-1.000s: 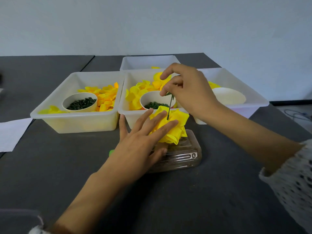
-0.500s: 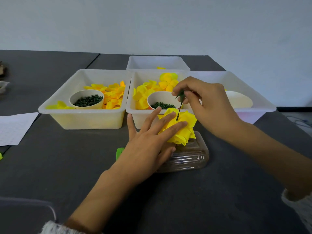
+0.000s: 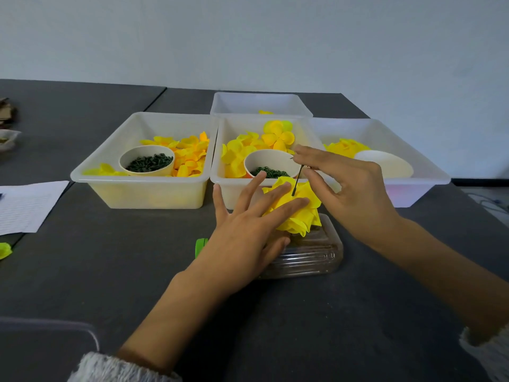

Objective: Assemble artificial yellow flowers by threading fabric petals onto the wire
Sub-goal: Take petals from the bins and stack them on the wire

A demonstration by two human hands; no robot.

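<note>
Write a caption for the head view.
Left hand presses yellow petals flat while right hand pinches the wire.

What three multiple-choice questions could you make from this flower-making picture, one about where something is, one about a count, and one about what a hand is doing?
1. Where is the yellow flower?
A. in the far tub
B. on the clear plastic box
C. on the paper sheet

2. How many cups of dark green bits show?
A. two
B. four
C. none

3. What is the right hand doing?
A. lying flat
B. gripping a cup
C. pinching the wire

Answers: 1 B, the flower sits atop the box. 2 A, the left cup and the middle cup. 3 C, fingertips close round the wire's top.
</note>
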